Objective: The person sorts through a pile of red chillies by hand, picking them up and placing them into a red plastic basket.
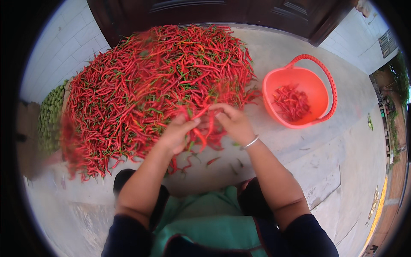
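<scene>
Green apron [214, 233] seen at 6 o'clock. Red peppers [199, 138] held by half-curled left hand [175, 132]; pepper seemingly pinched by half-curled right hand [233, 124], blurred. Pepper pile [128, 98] spread at 11 o'clock; basket [319, 94] set at 2. Peppers best gripped softly.
</scene>
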Demonstrator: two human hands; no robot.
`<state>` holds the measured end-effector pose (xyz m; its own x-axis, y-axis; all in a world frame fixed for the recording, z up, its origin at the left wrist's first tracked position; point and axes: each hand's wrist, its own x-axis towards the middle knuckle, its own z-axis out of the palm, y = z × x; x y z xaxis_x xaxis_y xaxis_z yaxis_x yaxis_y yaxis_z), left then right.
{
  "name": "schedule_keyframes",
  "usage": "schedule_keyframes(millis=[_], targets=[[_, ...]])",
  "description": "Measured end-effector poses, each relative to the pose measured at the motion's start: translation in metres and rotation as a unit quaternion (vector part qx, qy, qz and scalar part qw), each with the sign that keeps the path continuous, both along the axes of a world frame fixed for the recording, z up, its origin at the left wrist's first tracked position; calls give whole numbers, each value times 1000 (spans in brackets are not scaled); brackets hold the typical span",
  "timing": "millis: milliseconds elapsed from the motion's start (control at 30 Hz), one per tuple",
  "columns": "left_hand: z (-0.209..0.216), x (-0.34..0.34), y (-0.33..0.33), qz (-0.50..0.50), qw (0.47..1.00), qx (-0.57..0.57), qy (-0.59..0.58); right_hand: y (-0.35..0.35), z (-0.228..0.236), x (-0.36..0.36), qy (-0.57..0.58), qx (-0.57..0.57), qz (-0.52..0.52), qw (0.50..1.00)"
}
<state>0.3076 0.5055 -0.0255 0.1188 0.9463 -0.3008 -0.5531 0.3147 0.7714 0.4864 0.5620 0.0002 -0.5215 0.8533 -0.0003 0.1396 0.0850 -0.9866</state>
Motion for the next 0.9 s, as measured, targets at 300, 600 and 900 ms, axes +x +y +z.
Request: schedule_keyframes(millis=[300,600,900], targets=[[-3,0,-4,-6,999,-27,-16,-2,-13,11,-99,153,-33,983],[3,8,-12,-77,997,-11,18,-21,-31,0,-27,144,-10,989],[-5,8,-12,-83,993,-61,62,-16,-11,5,-36,223,-211,951]])
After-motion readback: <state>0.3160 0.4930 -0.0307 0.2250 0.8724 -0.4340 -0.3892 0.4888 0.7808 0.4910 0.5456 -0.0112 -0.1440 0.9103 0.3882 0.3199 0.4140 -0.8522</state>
